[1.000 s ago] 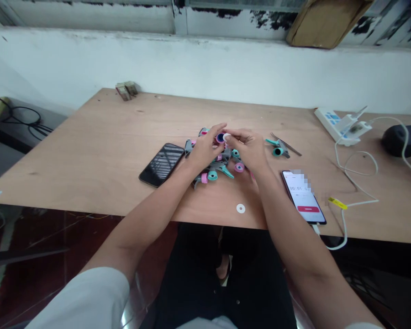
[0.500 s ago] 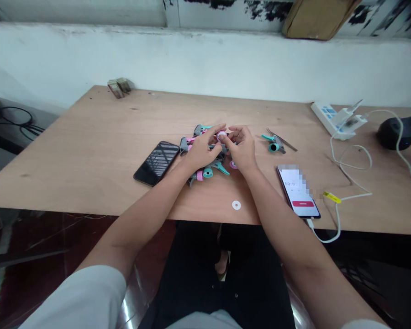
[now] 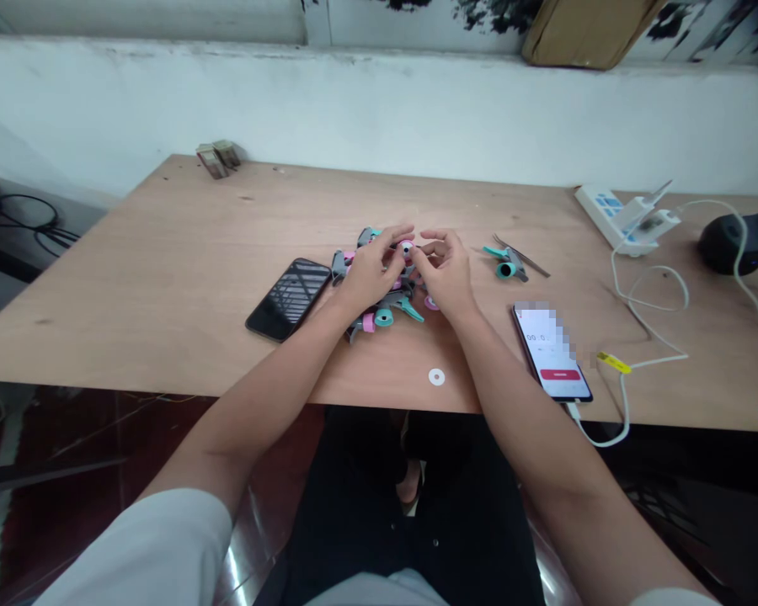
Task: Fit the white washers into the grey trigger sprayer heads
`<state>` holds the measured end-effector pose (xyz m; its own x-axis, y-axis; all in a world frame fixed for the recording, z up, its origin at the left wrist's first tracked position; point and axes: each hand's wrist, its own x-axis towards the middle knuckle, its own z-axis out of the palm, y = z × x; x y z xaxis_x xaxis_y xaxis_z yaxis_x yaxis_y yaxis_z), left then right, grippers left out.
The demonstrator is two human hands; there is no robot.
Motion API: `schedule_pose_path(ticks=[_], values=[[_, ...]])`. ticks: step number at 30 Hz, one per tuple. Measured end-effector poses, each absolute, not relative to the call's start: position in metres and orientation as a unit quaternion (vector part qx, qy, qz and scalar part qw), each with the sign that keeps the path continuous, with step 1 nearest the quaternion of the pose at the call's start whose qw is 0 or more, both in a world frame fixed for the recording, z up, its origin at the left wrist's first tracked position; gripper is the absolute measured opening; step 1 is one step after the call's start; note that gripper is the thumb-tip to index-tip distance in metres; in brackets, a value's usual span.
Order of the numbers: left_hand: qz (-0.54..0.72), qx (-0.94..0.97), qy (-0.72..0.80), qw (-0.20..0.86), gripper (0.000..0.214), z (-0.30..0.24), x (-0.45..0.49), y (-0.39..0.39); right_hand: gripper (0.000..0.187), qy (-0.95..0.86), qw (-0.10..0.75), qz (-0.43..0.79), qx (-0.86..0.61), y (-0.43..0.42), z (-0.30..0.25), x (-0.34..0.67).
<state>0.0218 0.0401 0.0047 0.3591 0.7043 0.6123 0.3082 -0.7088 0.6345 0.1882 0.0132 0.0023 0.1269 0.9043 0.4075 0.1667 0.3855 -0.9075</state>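
Between my hands, above a cluster of parts, is a small round pink piece with a white ring and a dark centre. My left hand pinches it between thumb and fingers. From the right, the thumb of my right hand is at its edge, with the fingers curled. Grey, pink and teal plastic parts with rollers and levers lie under and around my hands, partly hidden; a teal roller shows at the front. A pink ring-shaped part sits beneath my right hand. Nearer me lies a flat white washer.
A dark phone lies left of the parts. To the right are a grey-and-teal part, tweezers and a lit phone on a white cable. A power strip stands at the back right, small stacked blocks back left.
The round pink piece has tilted: its dark centre now faces me more, where a white face showed before. My right thumb has drawn slightly off its face to the edge.
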Motion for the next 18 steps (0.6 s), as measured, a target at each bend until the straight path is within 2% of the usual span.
schedule_pose_path(ticks=[5,10,18], values=[[0.443,0.811,0.341,0.171,0.042,0.0094,0.0221,0.0380,0.050,-0.598,0.566,0.302,-0.480,0.0123,0.0023,0.1894],[0.434,0.817,0.344,0.159,0.043,0.0106,0.0223,0.0371,0.040,-0.622,0.579,0.245,-0.468,0.0145,-0.0006,0.1891],[0.456,0.812,0.297,0.210,0.048,0.0074,0.0239,0.0391,0.038,-0.644,0.599,0.189,-0.436,0.0177,-0.0054,0.1864]])
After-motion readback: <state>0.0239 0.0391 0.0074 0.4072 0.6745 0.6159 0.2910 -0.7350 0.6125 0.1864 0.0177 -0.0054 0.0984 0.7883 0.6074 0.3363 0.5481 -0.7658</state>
